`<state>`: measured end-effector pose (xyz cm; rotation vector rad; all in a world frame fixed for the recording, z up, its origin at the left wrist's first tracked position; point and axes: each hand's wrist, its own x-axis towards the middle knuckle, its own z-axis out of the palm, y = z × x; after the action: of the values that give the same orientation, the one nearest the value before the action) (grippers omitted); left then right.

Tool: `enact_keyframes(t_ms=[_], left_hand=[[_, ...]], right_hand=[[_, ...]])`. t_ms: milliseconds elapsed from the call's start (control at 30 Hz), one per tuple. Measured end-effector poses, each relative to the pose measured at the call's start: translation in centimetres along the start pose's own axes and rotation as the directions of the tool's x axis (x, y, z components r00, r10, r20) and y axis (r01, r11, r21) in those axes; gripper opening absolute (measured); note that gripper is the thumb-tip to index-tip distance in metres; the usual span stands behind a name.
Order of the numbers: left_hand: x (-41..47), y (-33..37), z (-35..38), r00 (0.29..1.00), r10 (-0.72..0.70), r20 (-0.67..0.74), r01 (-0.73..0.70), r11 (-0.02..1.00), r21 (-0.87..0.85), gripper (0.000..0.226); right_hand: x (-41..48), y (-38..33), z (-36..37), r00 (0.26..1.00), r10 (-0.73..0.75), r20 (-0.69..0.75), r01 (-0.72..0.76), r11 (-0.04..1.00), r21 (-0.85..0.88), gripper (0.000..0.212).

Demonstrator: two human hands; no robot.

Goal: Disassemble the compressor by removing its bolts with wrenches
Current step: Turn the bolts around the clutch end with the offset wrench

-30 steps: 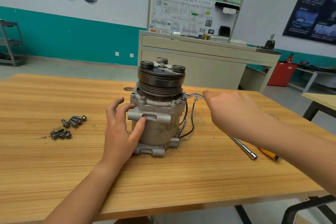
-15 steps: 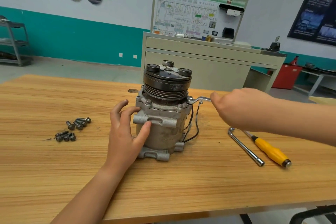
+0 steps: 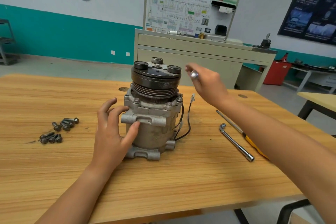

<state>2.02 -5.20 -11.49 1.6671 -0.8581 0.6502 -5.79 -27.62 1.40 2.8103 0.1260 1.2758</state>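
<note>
A loose heap of removed bolts (image 3: 60,130) lies on the left part of the wooden bench (image 3: 181,187), well apart from everything else. To their right, the left hand (image 3: 112,132) rests against the side of the compressor (image 3: 154,114). Its fingers are spread and only lightly bent, the thumb presses on the grey housing just under a cast lug, and the index finger is lifted clear. The compressor stands upright near the middle of the bench with a dark grooved pulley (image 3: 156,82) on top, and bolt heads show in the flange below it. A black wire (image 3: 189,120) hangs off its right side. The right hand (image 3: 209,85) is raised beside the pulley and touches no part of the compressor. Its fingers curl round a shiny piece that looks like the end of a small wrench (image 3: 194,74), though blur makes this uncertain. Further right on the bench lies an L-shaped socket wrench (image 3: 236,143). Just beside it is a yellow-handled screwdriver (image 3: 251,142), partly hidden by the right forearm
</note>
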Motion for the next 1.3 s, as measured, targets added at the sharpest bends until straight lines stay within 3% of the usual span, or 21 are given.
enact_keyframes(t_ms=[67, 133, 233, 333, 500, 633, 767, 1167, 1300], left_hand=[[0.0, 0.1, 0.1, 1.0, -0.006, 0.0, 0.006, 1.0, -0.007, 0.052], [0.0, 0.1, 0.2, 1.0, -0.018, -0.001, 0.017, 1.0, -0.017, 0.052], [-0.1, 0.1, 0.1, 1.0, -0.027, -0.006, 0.027, 0.999, -0.019, 0.053], [-0.2, 0.0, 0.1, 0.999, -0.037, -0.007, 0.037, 0.999, -0.017, 0.053], [-0.3, 0.0, 0.2, 0.999, -0.044, -0.007, 0.043, 0.999, -0.016, 0.052], [-0.2, 0.2, 0.1, 0.999, -0.042, -0.009, 0.042, 0.999, -0.019, 0.052], [-0.3, 0.7, 0.3, 0.998, -0.06, -0.003, 0.06, 0.998, 0.018, 0.053], [-0.3, 1.2, 0.5, 0.999, -0.029, -0.016, 0.03, 0.997, 0.076, 0.052], [-0.3, 1.1, 0.4, 1.0, -0.029, -0.01, 0.03, 0.997, 0.069, 0.053]], right_hand=[[-0.7, -0.1, -2.1, 0.966, 0.246, -0.082, -0.231, 0.959, 0.162, 0.029], [-1.6, -0.9, -4.3, 0.955, 0.288, -0.076, -0.266, 0.939, 0.217, 0.032], [-3.4, -2.4, -6.8, 0.972, 0.192, 0.138, -0.186, 0.981, -0.052, 0.029], [-5.1, -4.1, -7.7, 0.895, 0.222, 0.388, -0.099, 0.945, -0.313, 0.03], [-5.6, -5.4, -7.8, 0.819, 0.298, 0.49, -0.046, 0.886, -0.461, 0.042], [-4.5, -6.9, -7.8, 0.782, 0.277, 0.558, 0.12, 0.812, -0.571, 0.051], [-3.8, -8.6, -8.1, 0.723, 0.259, 0.64, 0.296, 0.721, -0.626, 0.049], [-3.8, -10.6, -8.0, 0.586, 0.224, 0.778, 0.523, 0.629, -0.575, 0.046], [-4.0, -10.1, -7.6, 0.613, 0.229, 0.756, 0.517, 0.608, -0.603, 0.048]])
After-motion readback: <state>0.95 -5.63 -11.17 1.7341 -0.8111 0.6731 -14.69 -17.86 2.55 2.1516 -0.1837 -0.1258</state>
